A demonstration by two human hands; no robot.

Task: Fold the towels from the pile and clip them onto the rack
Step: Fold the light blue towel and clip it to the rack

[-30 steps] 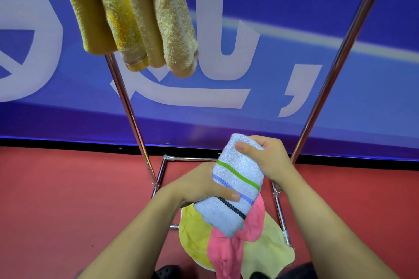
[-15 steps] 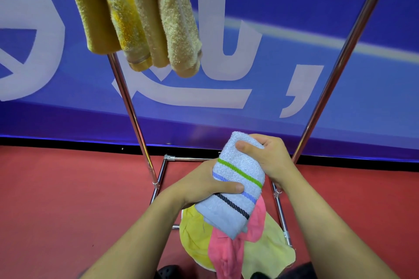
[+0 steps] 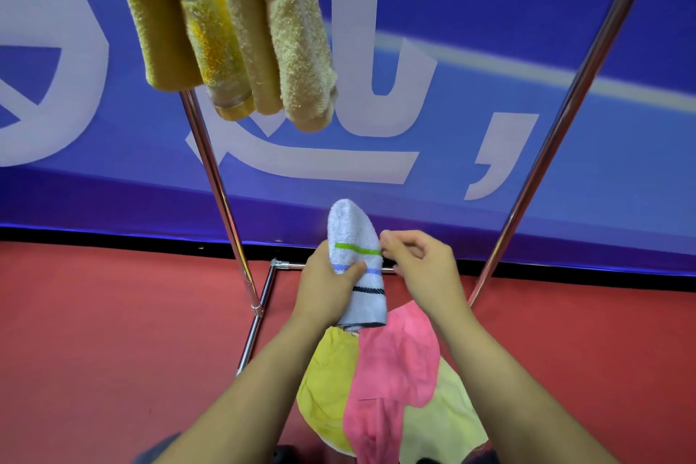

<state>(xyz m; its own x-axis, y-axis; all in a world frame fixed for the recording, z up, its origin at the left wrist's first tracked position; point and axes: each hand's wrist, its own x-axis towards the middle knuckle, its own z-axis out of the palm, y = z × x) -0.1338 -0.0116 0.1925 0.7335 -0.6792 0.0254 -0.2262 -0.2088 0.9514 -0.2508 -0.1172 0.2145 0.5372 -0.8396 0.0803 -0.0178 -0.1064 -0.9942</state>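
Holding the towel (image 3: 356, 267) one-handed risks the fold springing loose on the lift to the rack (image 3: 542, 147), since nothing pins its right edge. Your left hand (image 3: 324, 290) grips the folded towel upright, thumb across its front, above the pile (image 3: 391, 380) on the near floor. Your right hand (image 3: 422, 267) sits just right of it, fingers loosely curled, apparently holding nothing. Two towels already hang far left.

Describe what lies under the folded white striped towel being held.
Below the folded white striped towel lies a pile: a pink cloth over yellow cloths. The pile's base and anything beneath it are covered.
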